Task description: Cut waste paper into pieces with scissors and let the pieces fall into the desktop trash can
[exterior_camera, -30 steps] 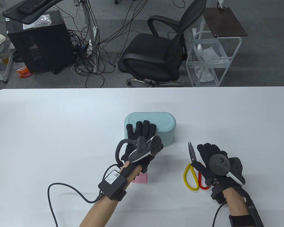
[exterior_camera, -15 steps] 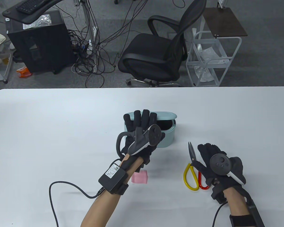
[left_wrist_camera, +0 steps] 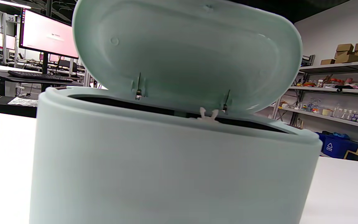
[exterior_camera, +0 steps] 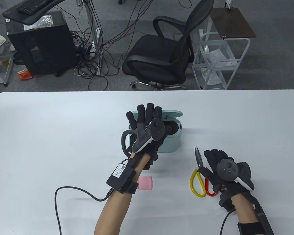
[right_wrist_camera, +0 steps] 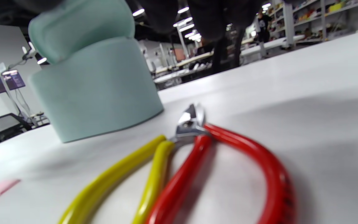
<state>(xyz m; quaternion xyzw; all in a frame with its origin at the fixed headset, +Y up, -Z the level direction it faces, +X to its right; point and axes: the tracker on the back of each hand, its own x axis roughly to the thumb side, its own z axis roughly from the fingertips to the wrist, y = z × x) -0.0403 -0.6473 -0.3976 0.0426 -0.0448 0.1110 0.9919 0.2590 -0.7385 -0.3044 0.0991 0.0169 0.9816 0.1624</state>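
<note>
Opening the desktop trash can (exterior_camera: 172, 140) is the step in hand: the left hand (exterior_camera: 147, 132), fingers straight, props its lid (left_wrist_camera: 185, 53) upright. The right hand (exterior_camera: 221, 169) rests relaxed over the scissors (exterior_camera: 201, 176), grasping nothing. Pink waste paper (exterior_camera: 145, 182) lies on the desk (exterior_camera: 51, 137) near the left wrist. Next, likely grasping scissors and paper.

Pale green trash can (left_wrist_camera: 166, 168) fills the view, lid (left_wrist_camera: 188, 53) tipped up and back on two hinges, dark opening showing under it. White table (left_wrist_camera: 343, 186) either side. Monitors (left_wrist_camera: 47, 35) far left, shelves (left_wrist_camera: 337, 90) right.
</note>
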